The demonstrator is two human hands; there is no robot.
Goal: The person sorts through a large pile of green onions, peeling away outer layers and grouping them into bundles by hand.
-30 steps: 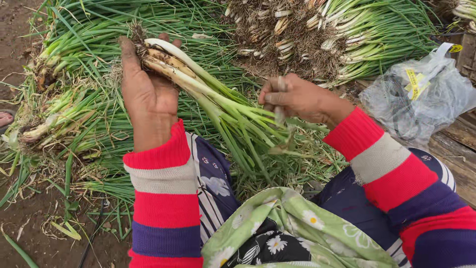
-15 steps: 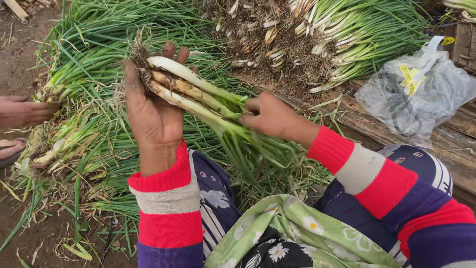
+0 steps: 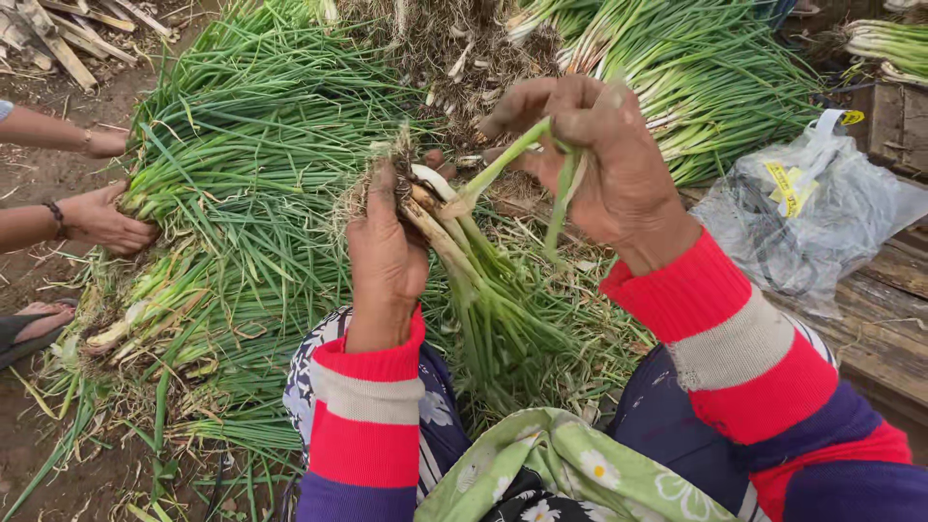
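Observation:
My left hand [image 3: 387, 253] grips a small bunch of green onions [image 3: 483, 290] near its rooty white bulbs, stalks hanging down toward my lap. My right hand [image 3: 604, 159] is raised above the bunch and pinches a green outer leaf [image 3: 503, 164] that runs from the bulbs up into my fingers. A strip of leaf also dangles below that hand. Both sleeves are striped red, grey and purple.
Large piles of green onions [image 3: 261, 145] lie on the soil in front and at the back right [image 3: 706, 68]. Another person's hands [image 3: 101, 217] hold a bundle at the left, with a sandalled foot below. A crumpled clear plastic bag [image 3: 812, 213] rests on wooden boards at the right.
My right hand has risen from the bunch's stalks up past the bulbs, pulling a green leaf away. The other person's hands have come further into view at the left.

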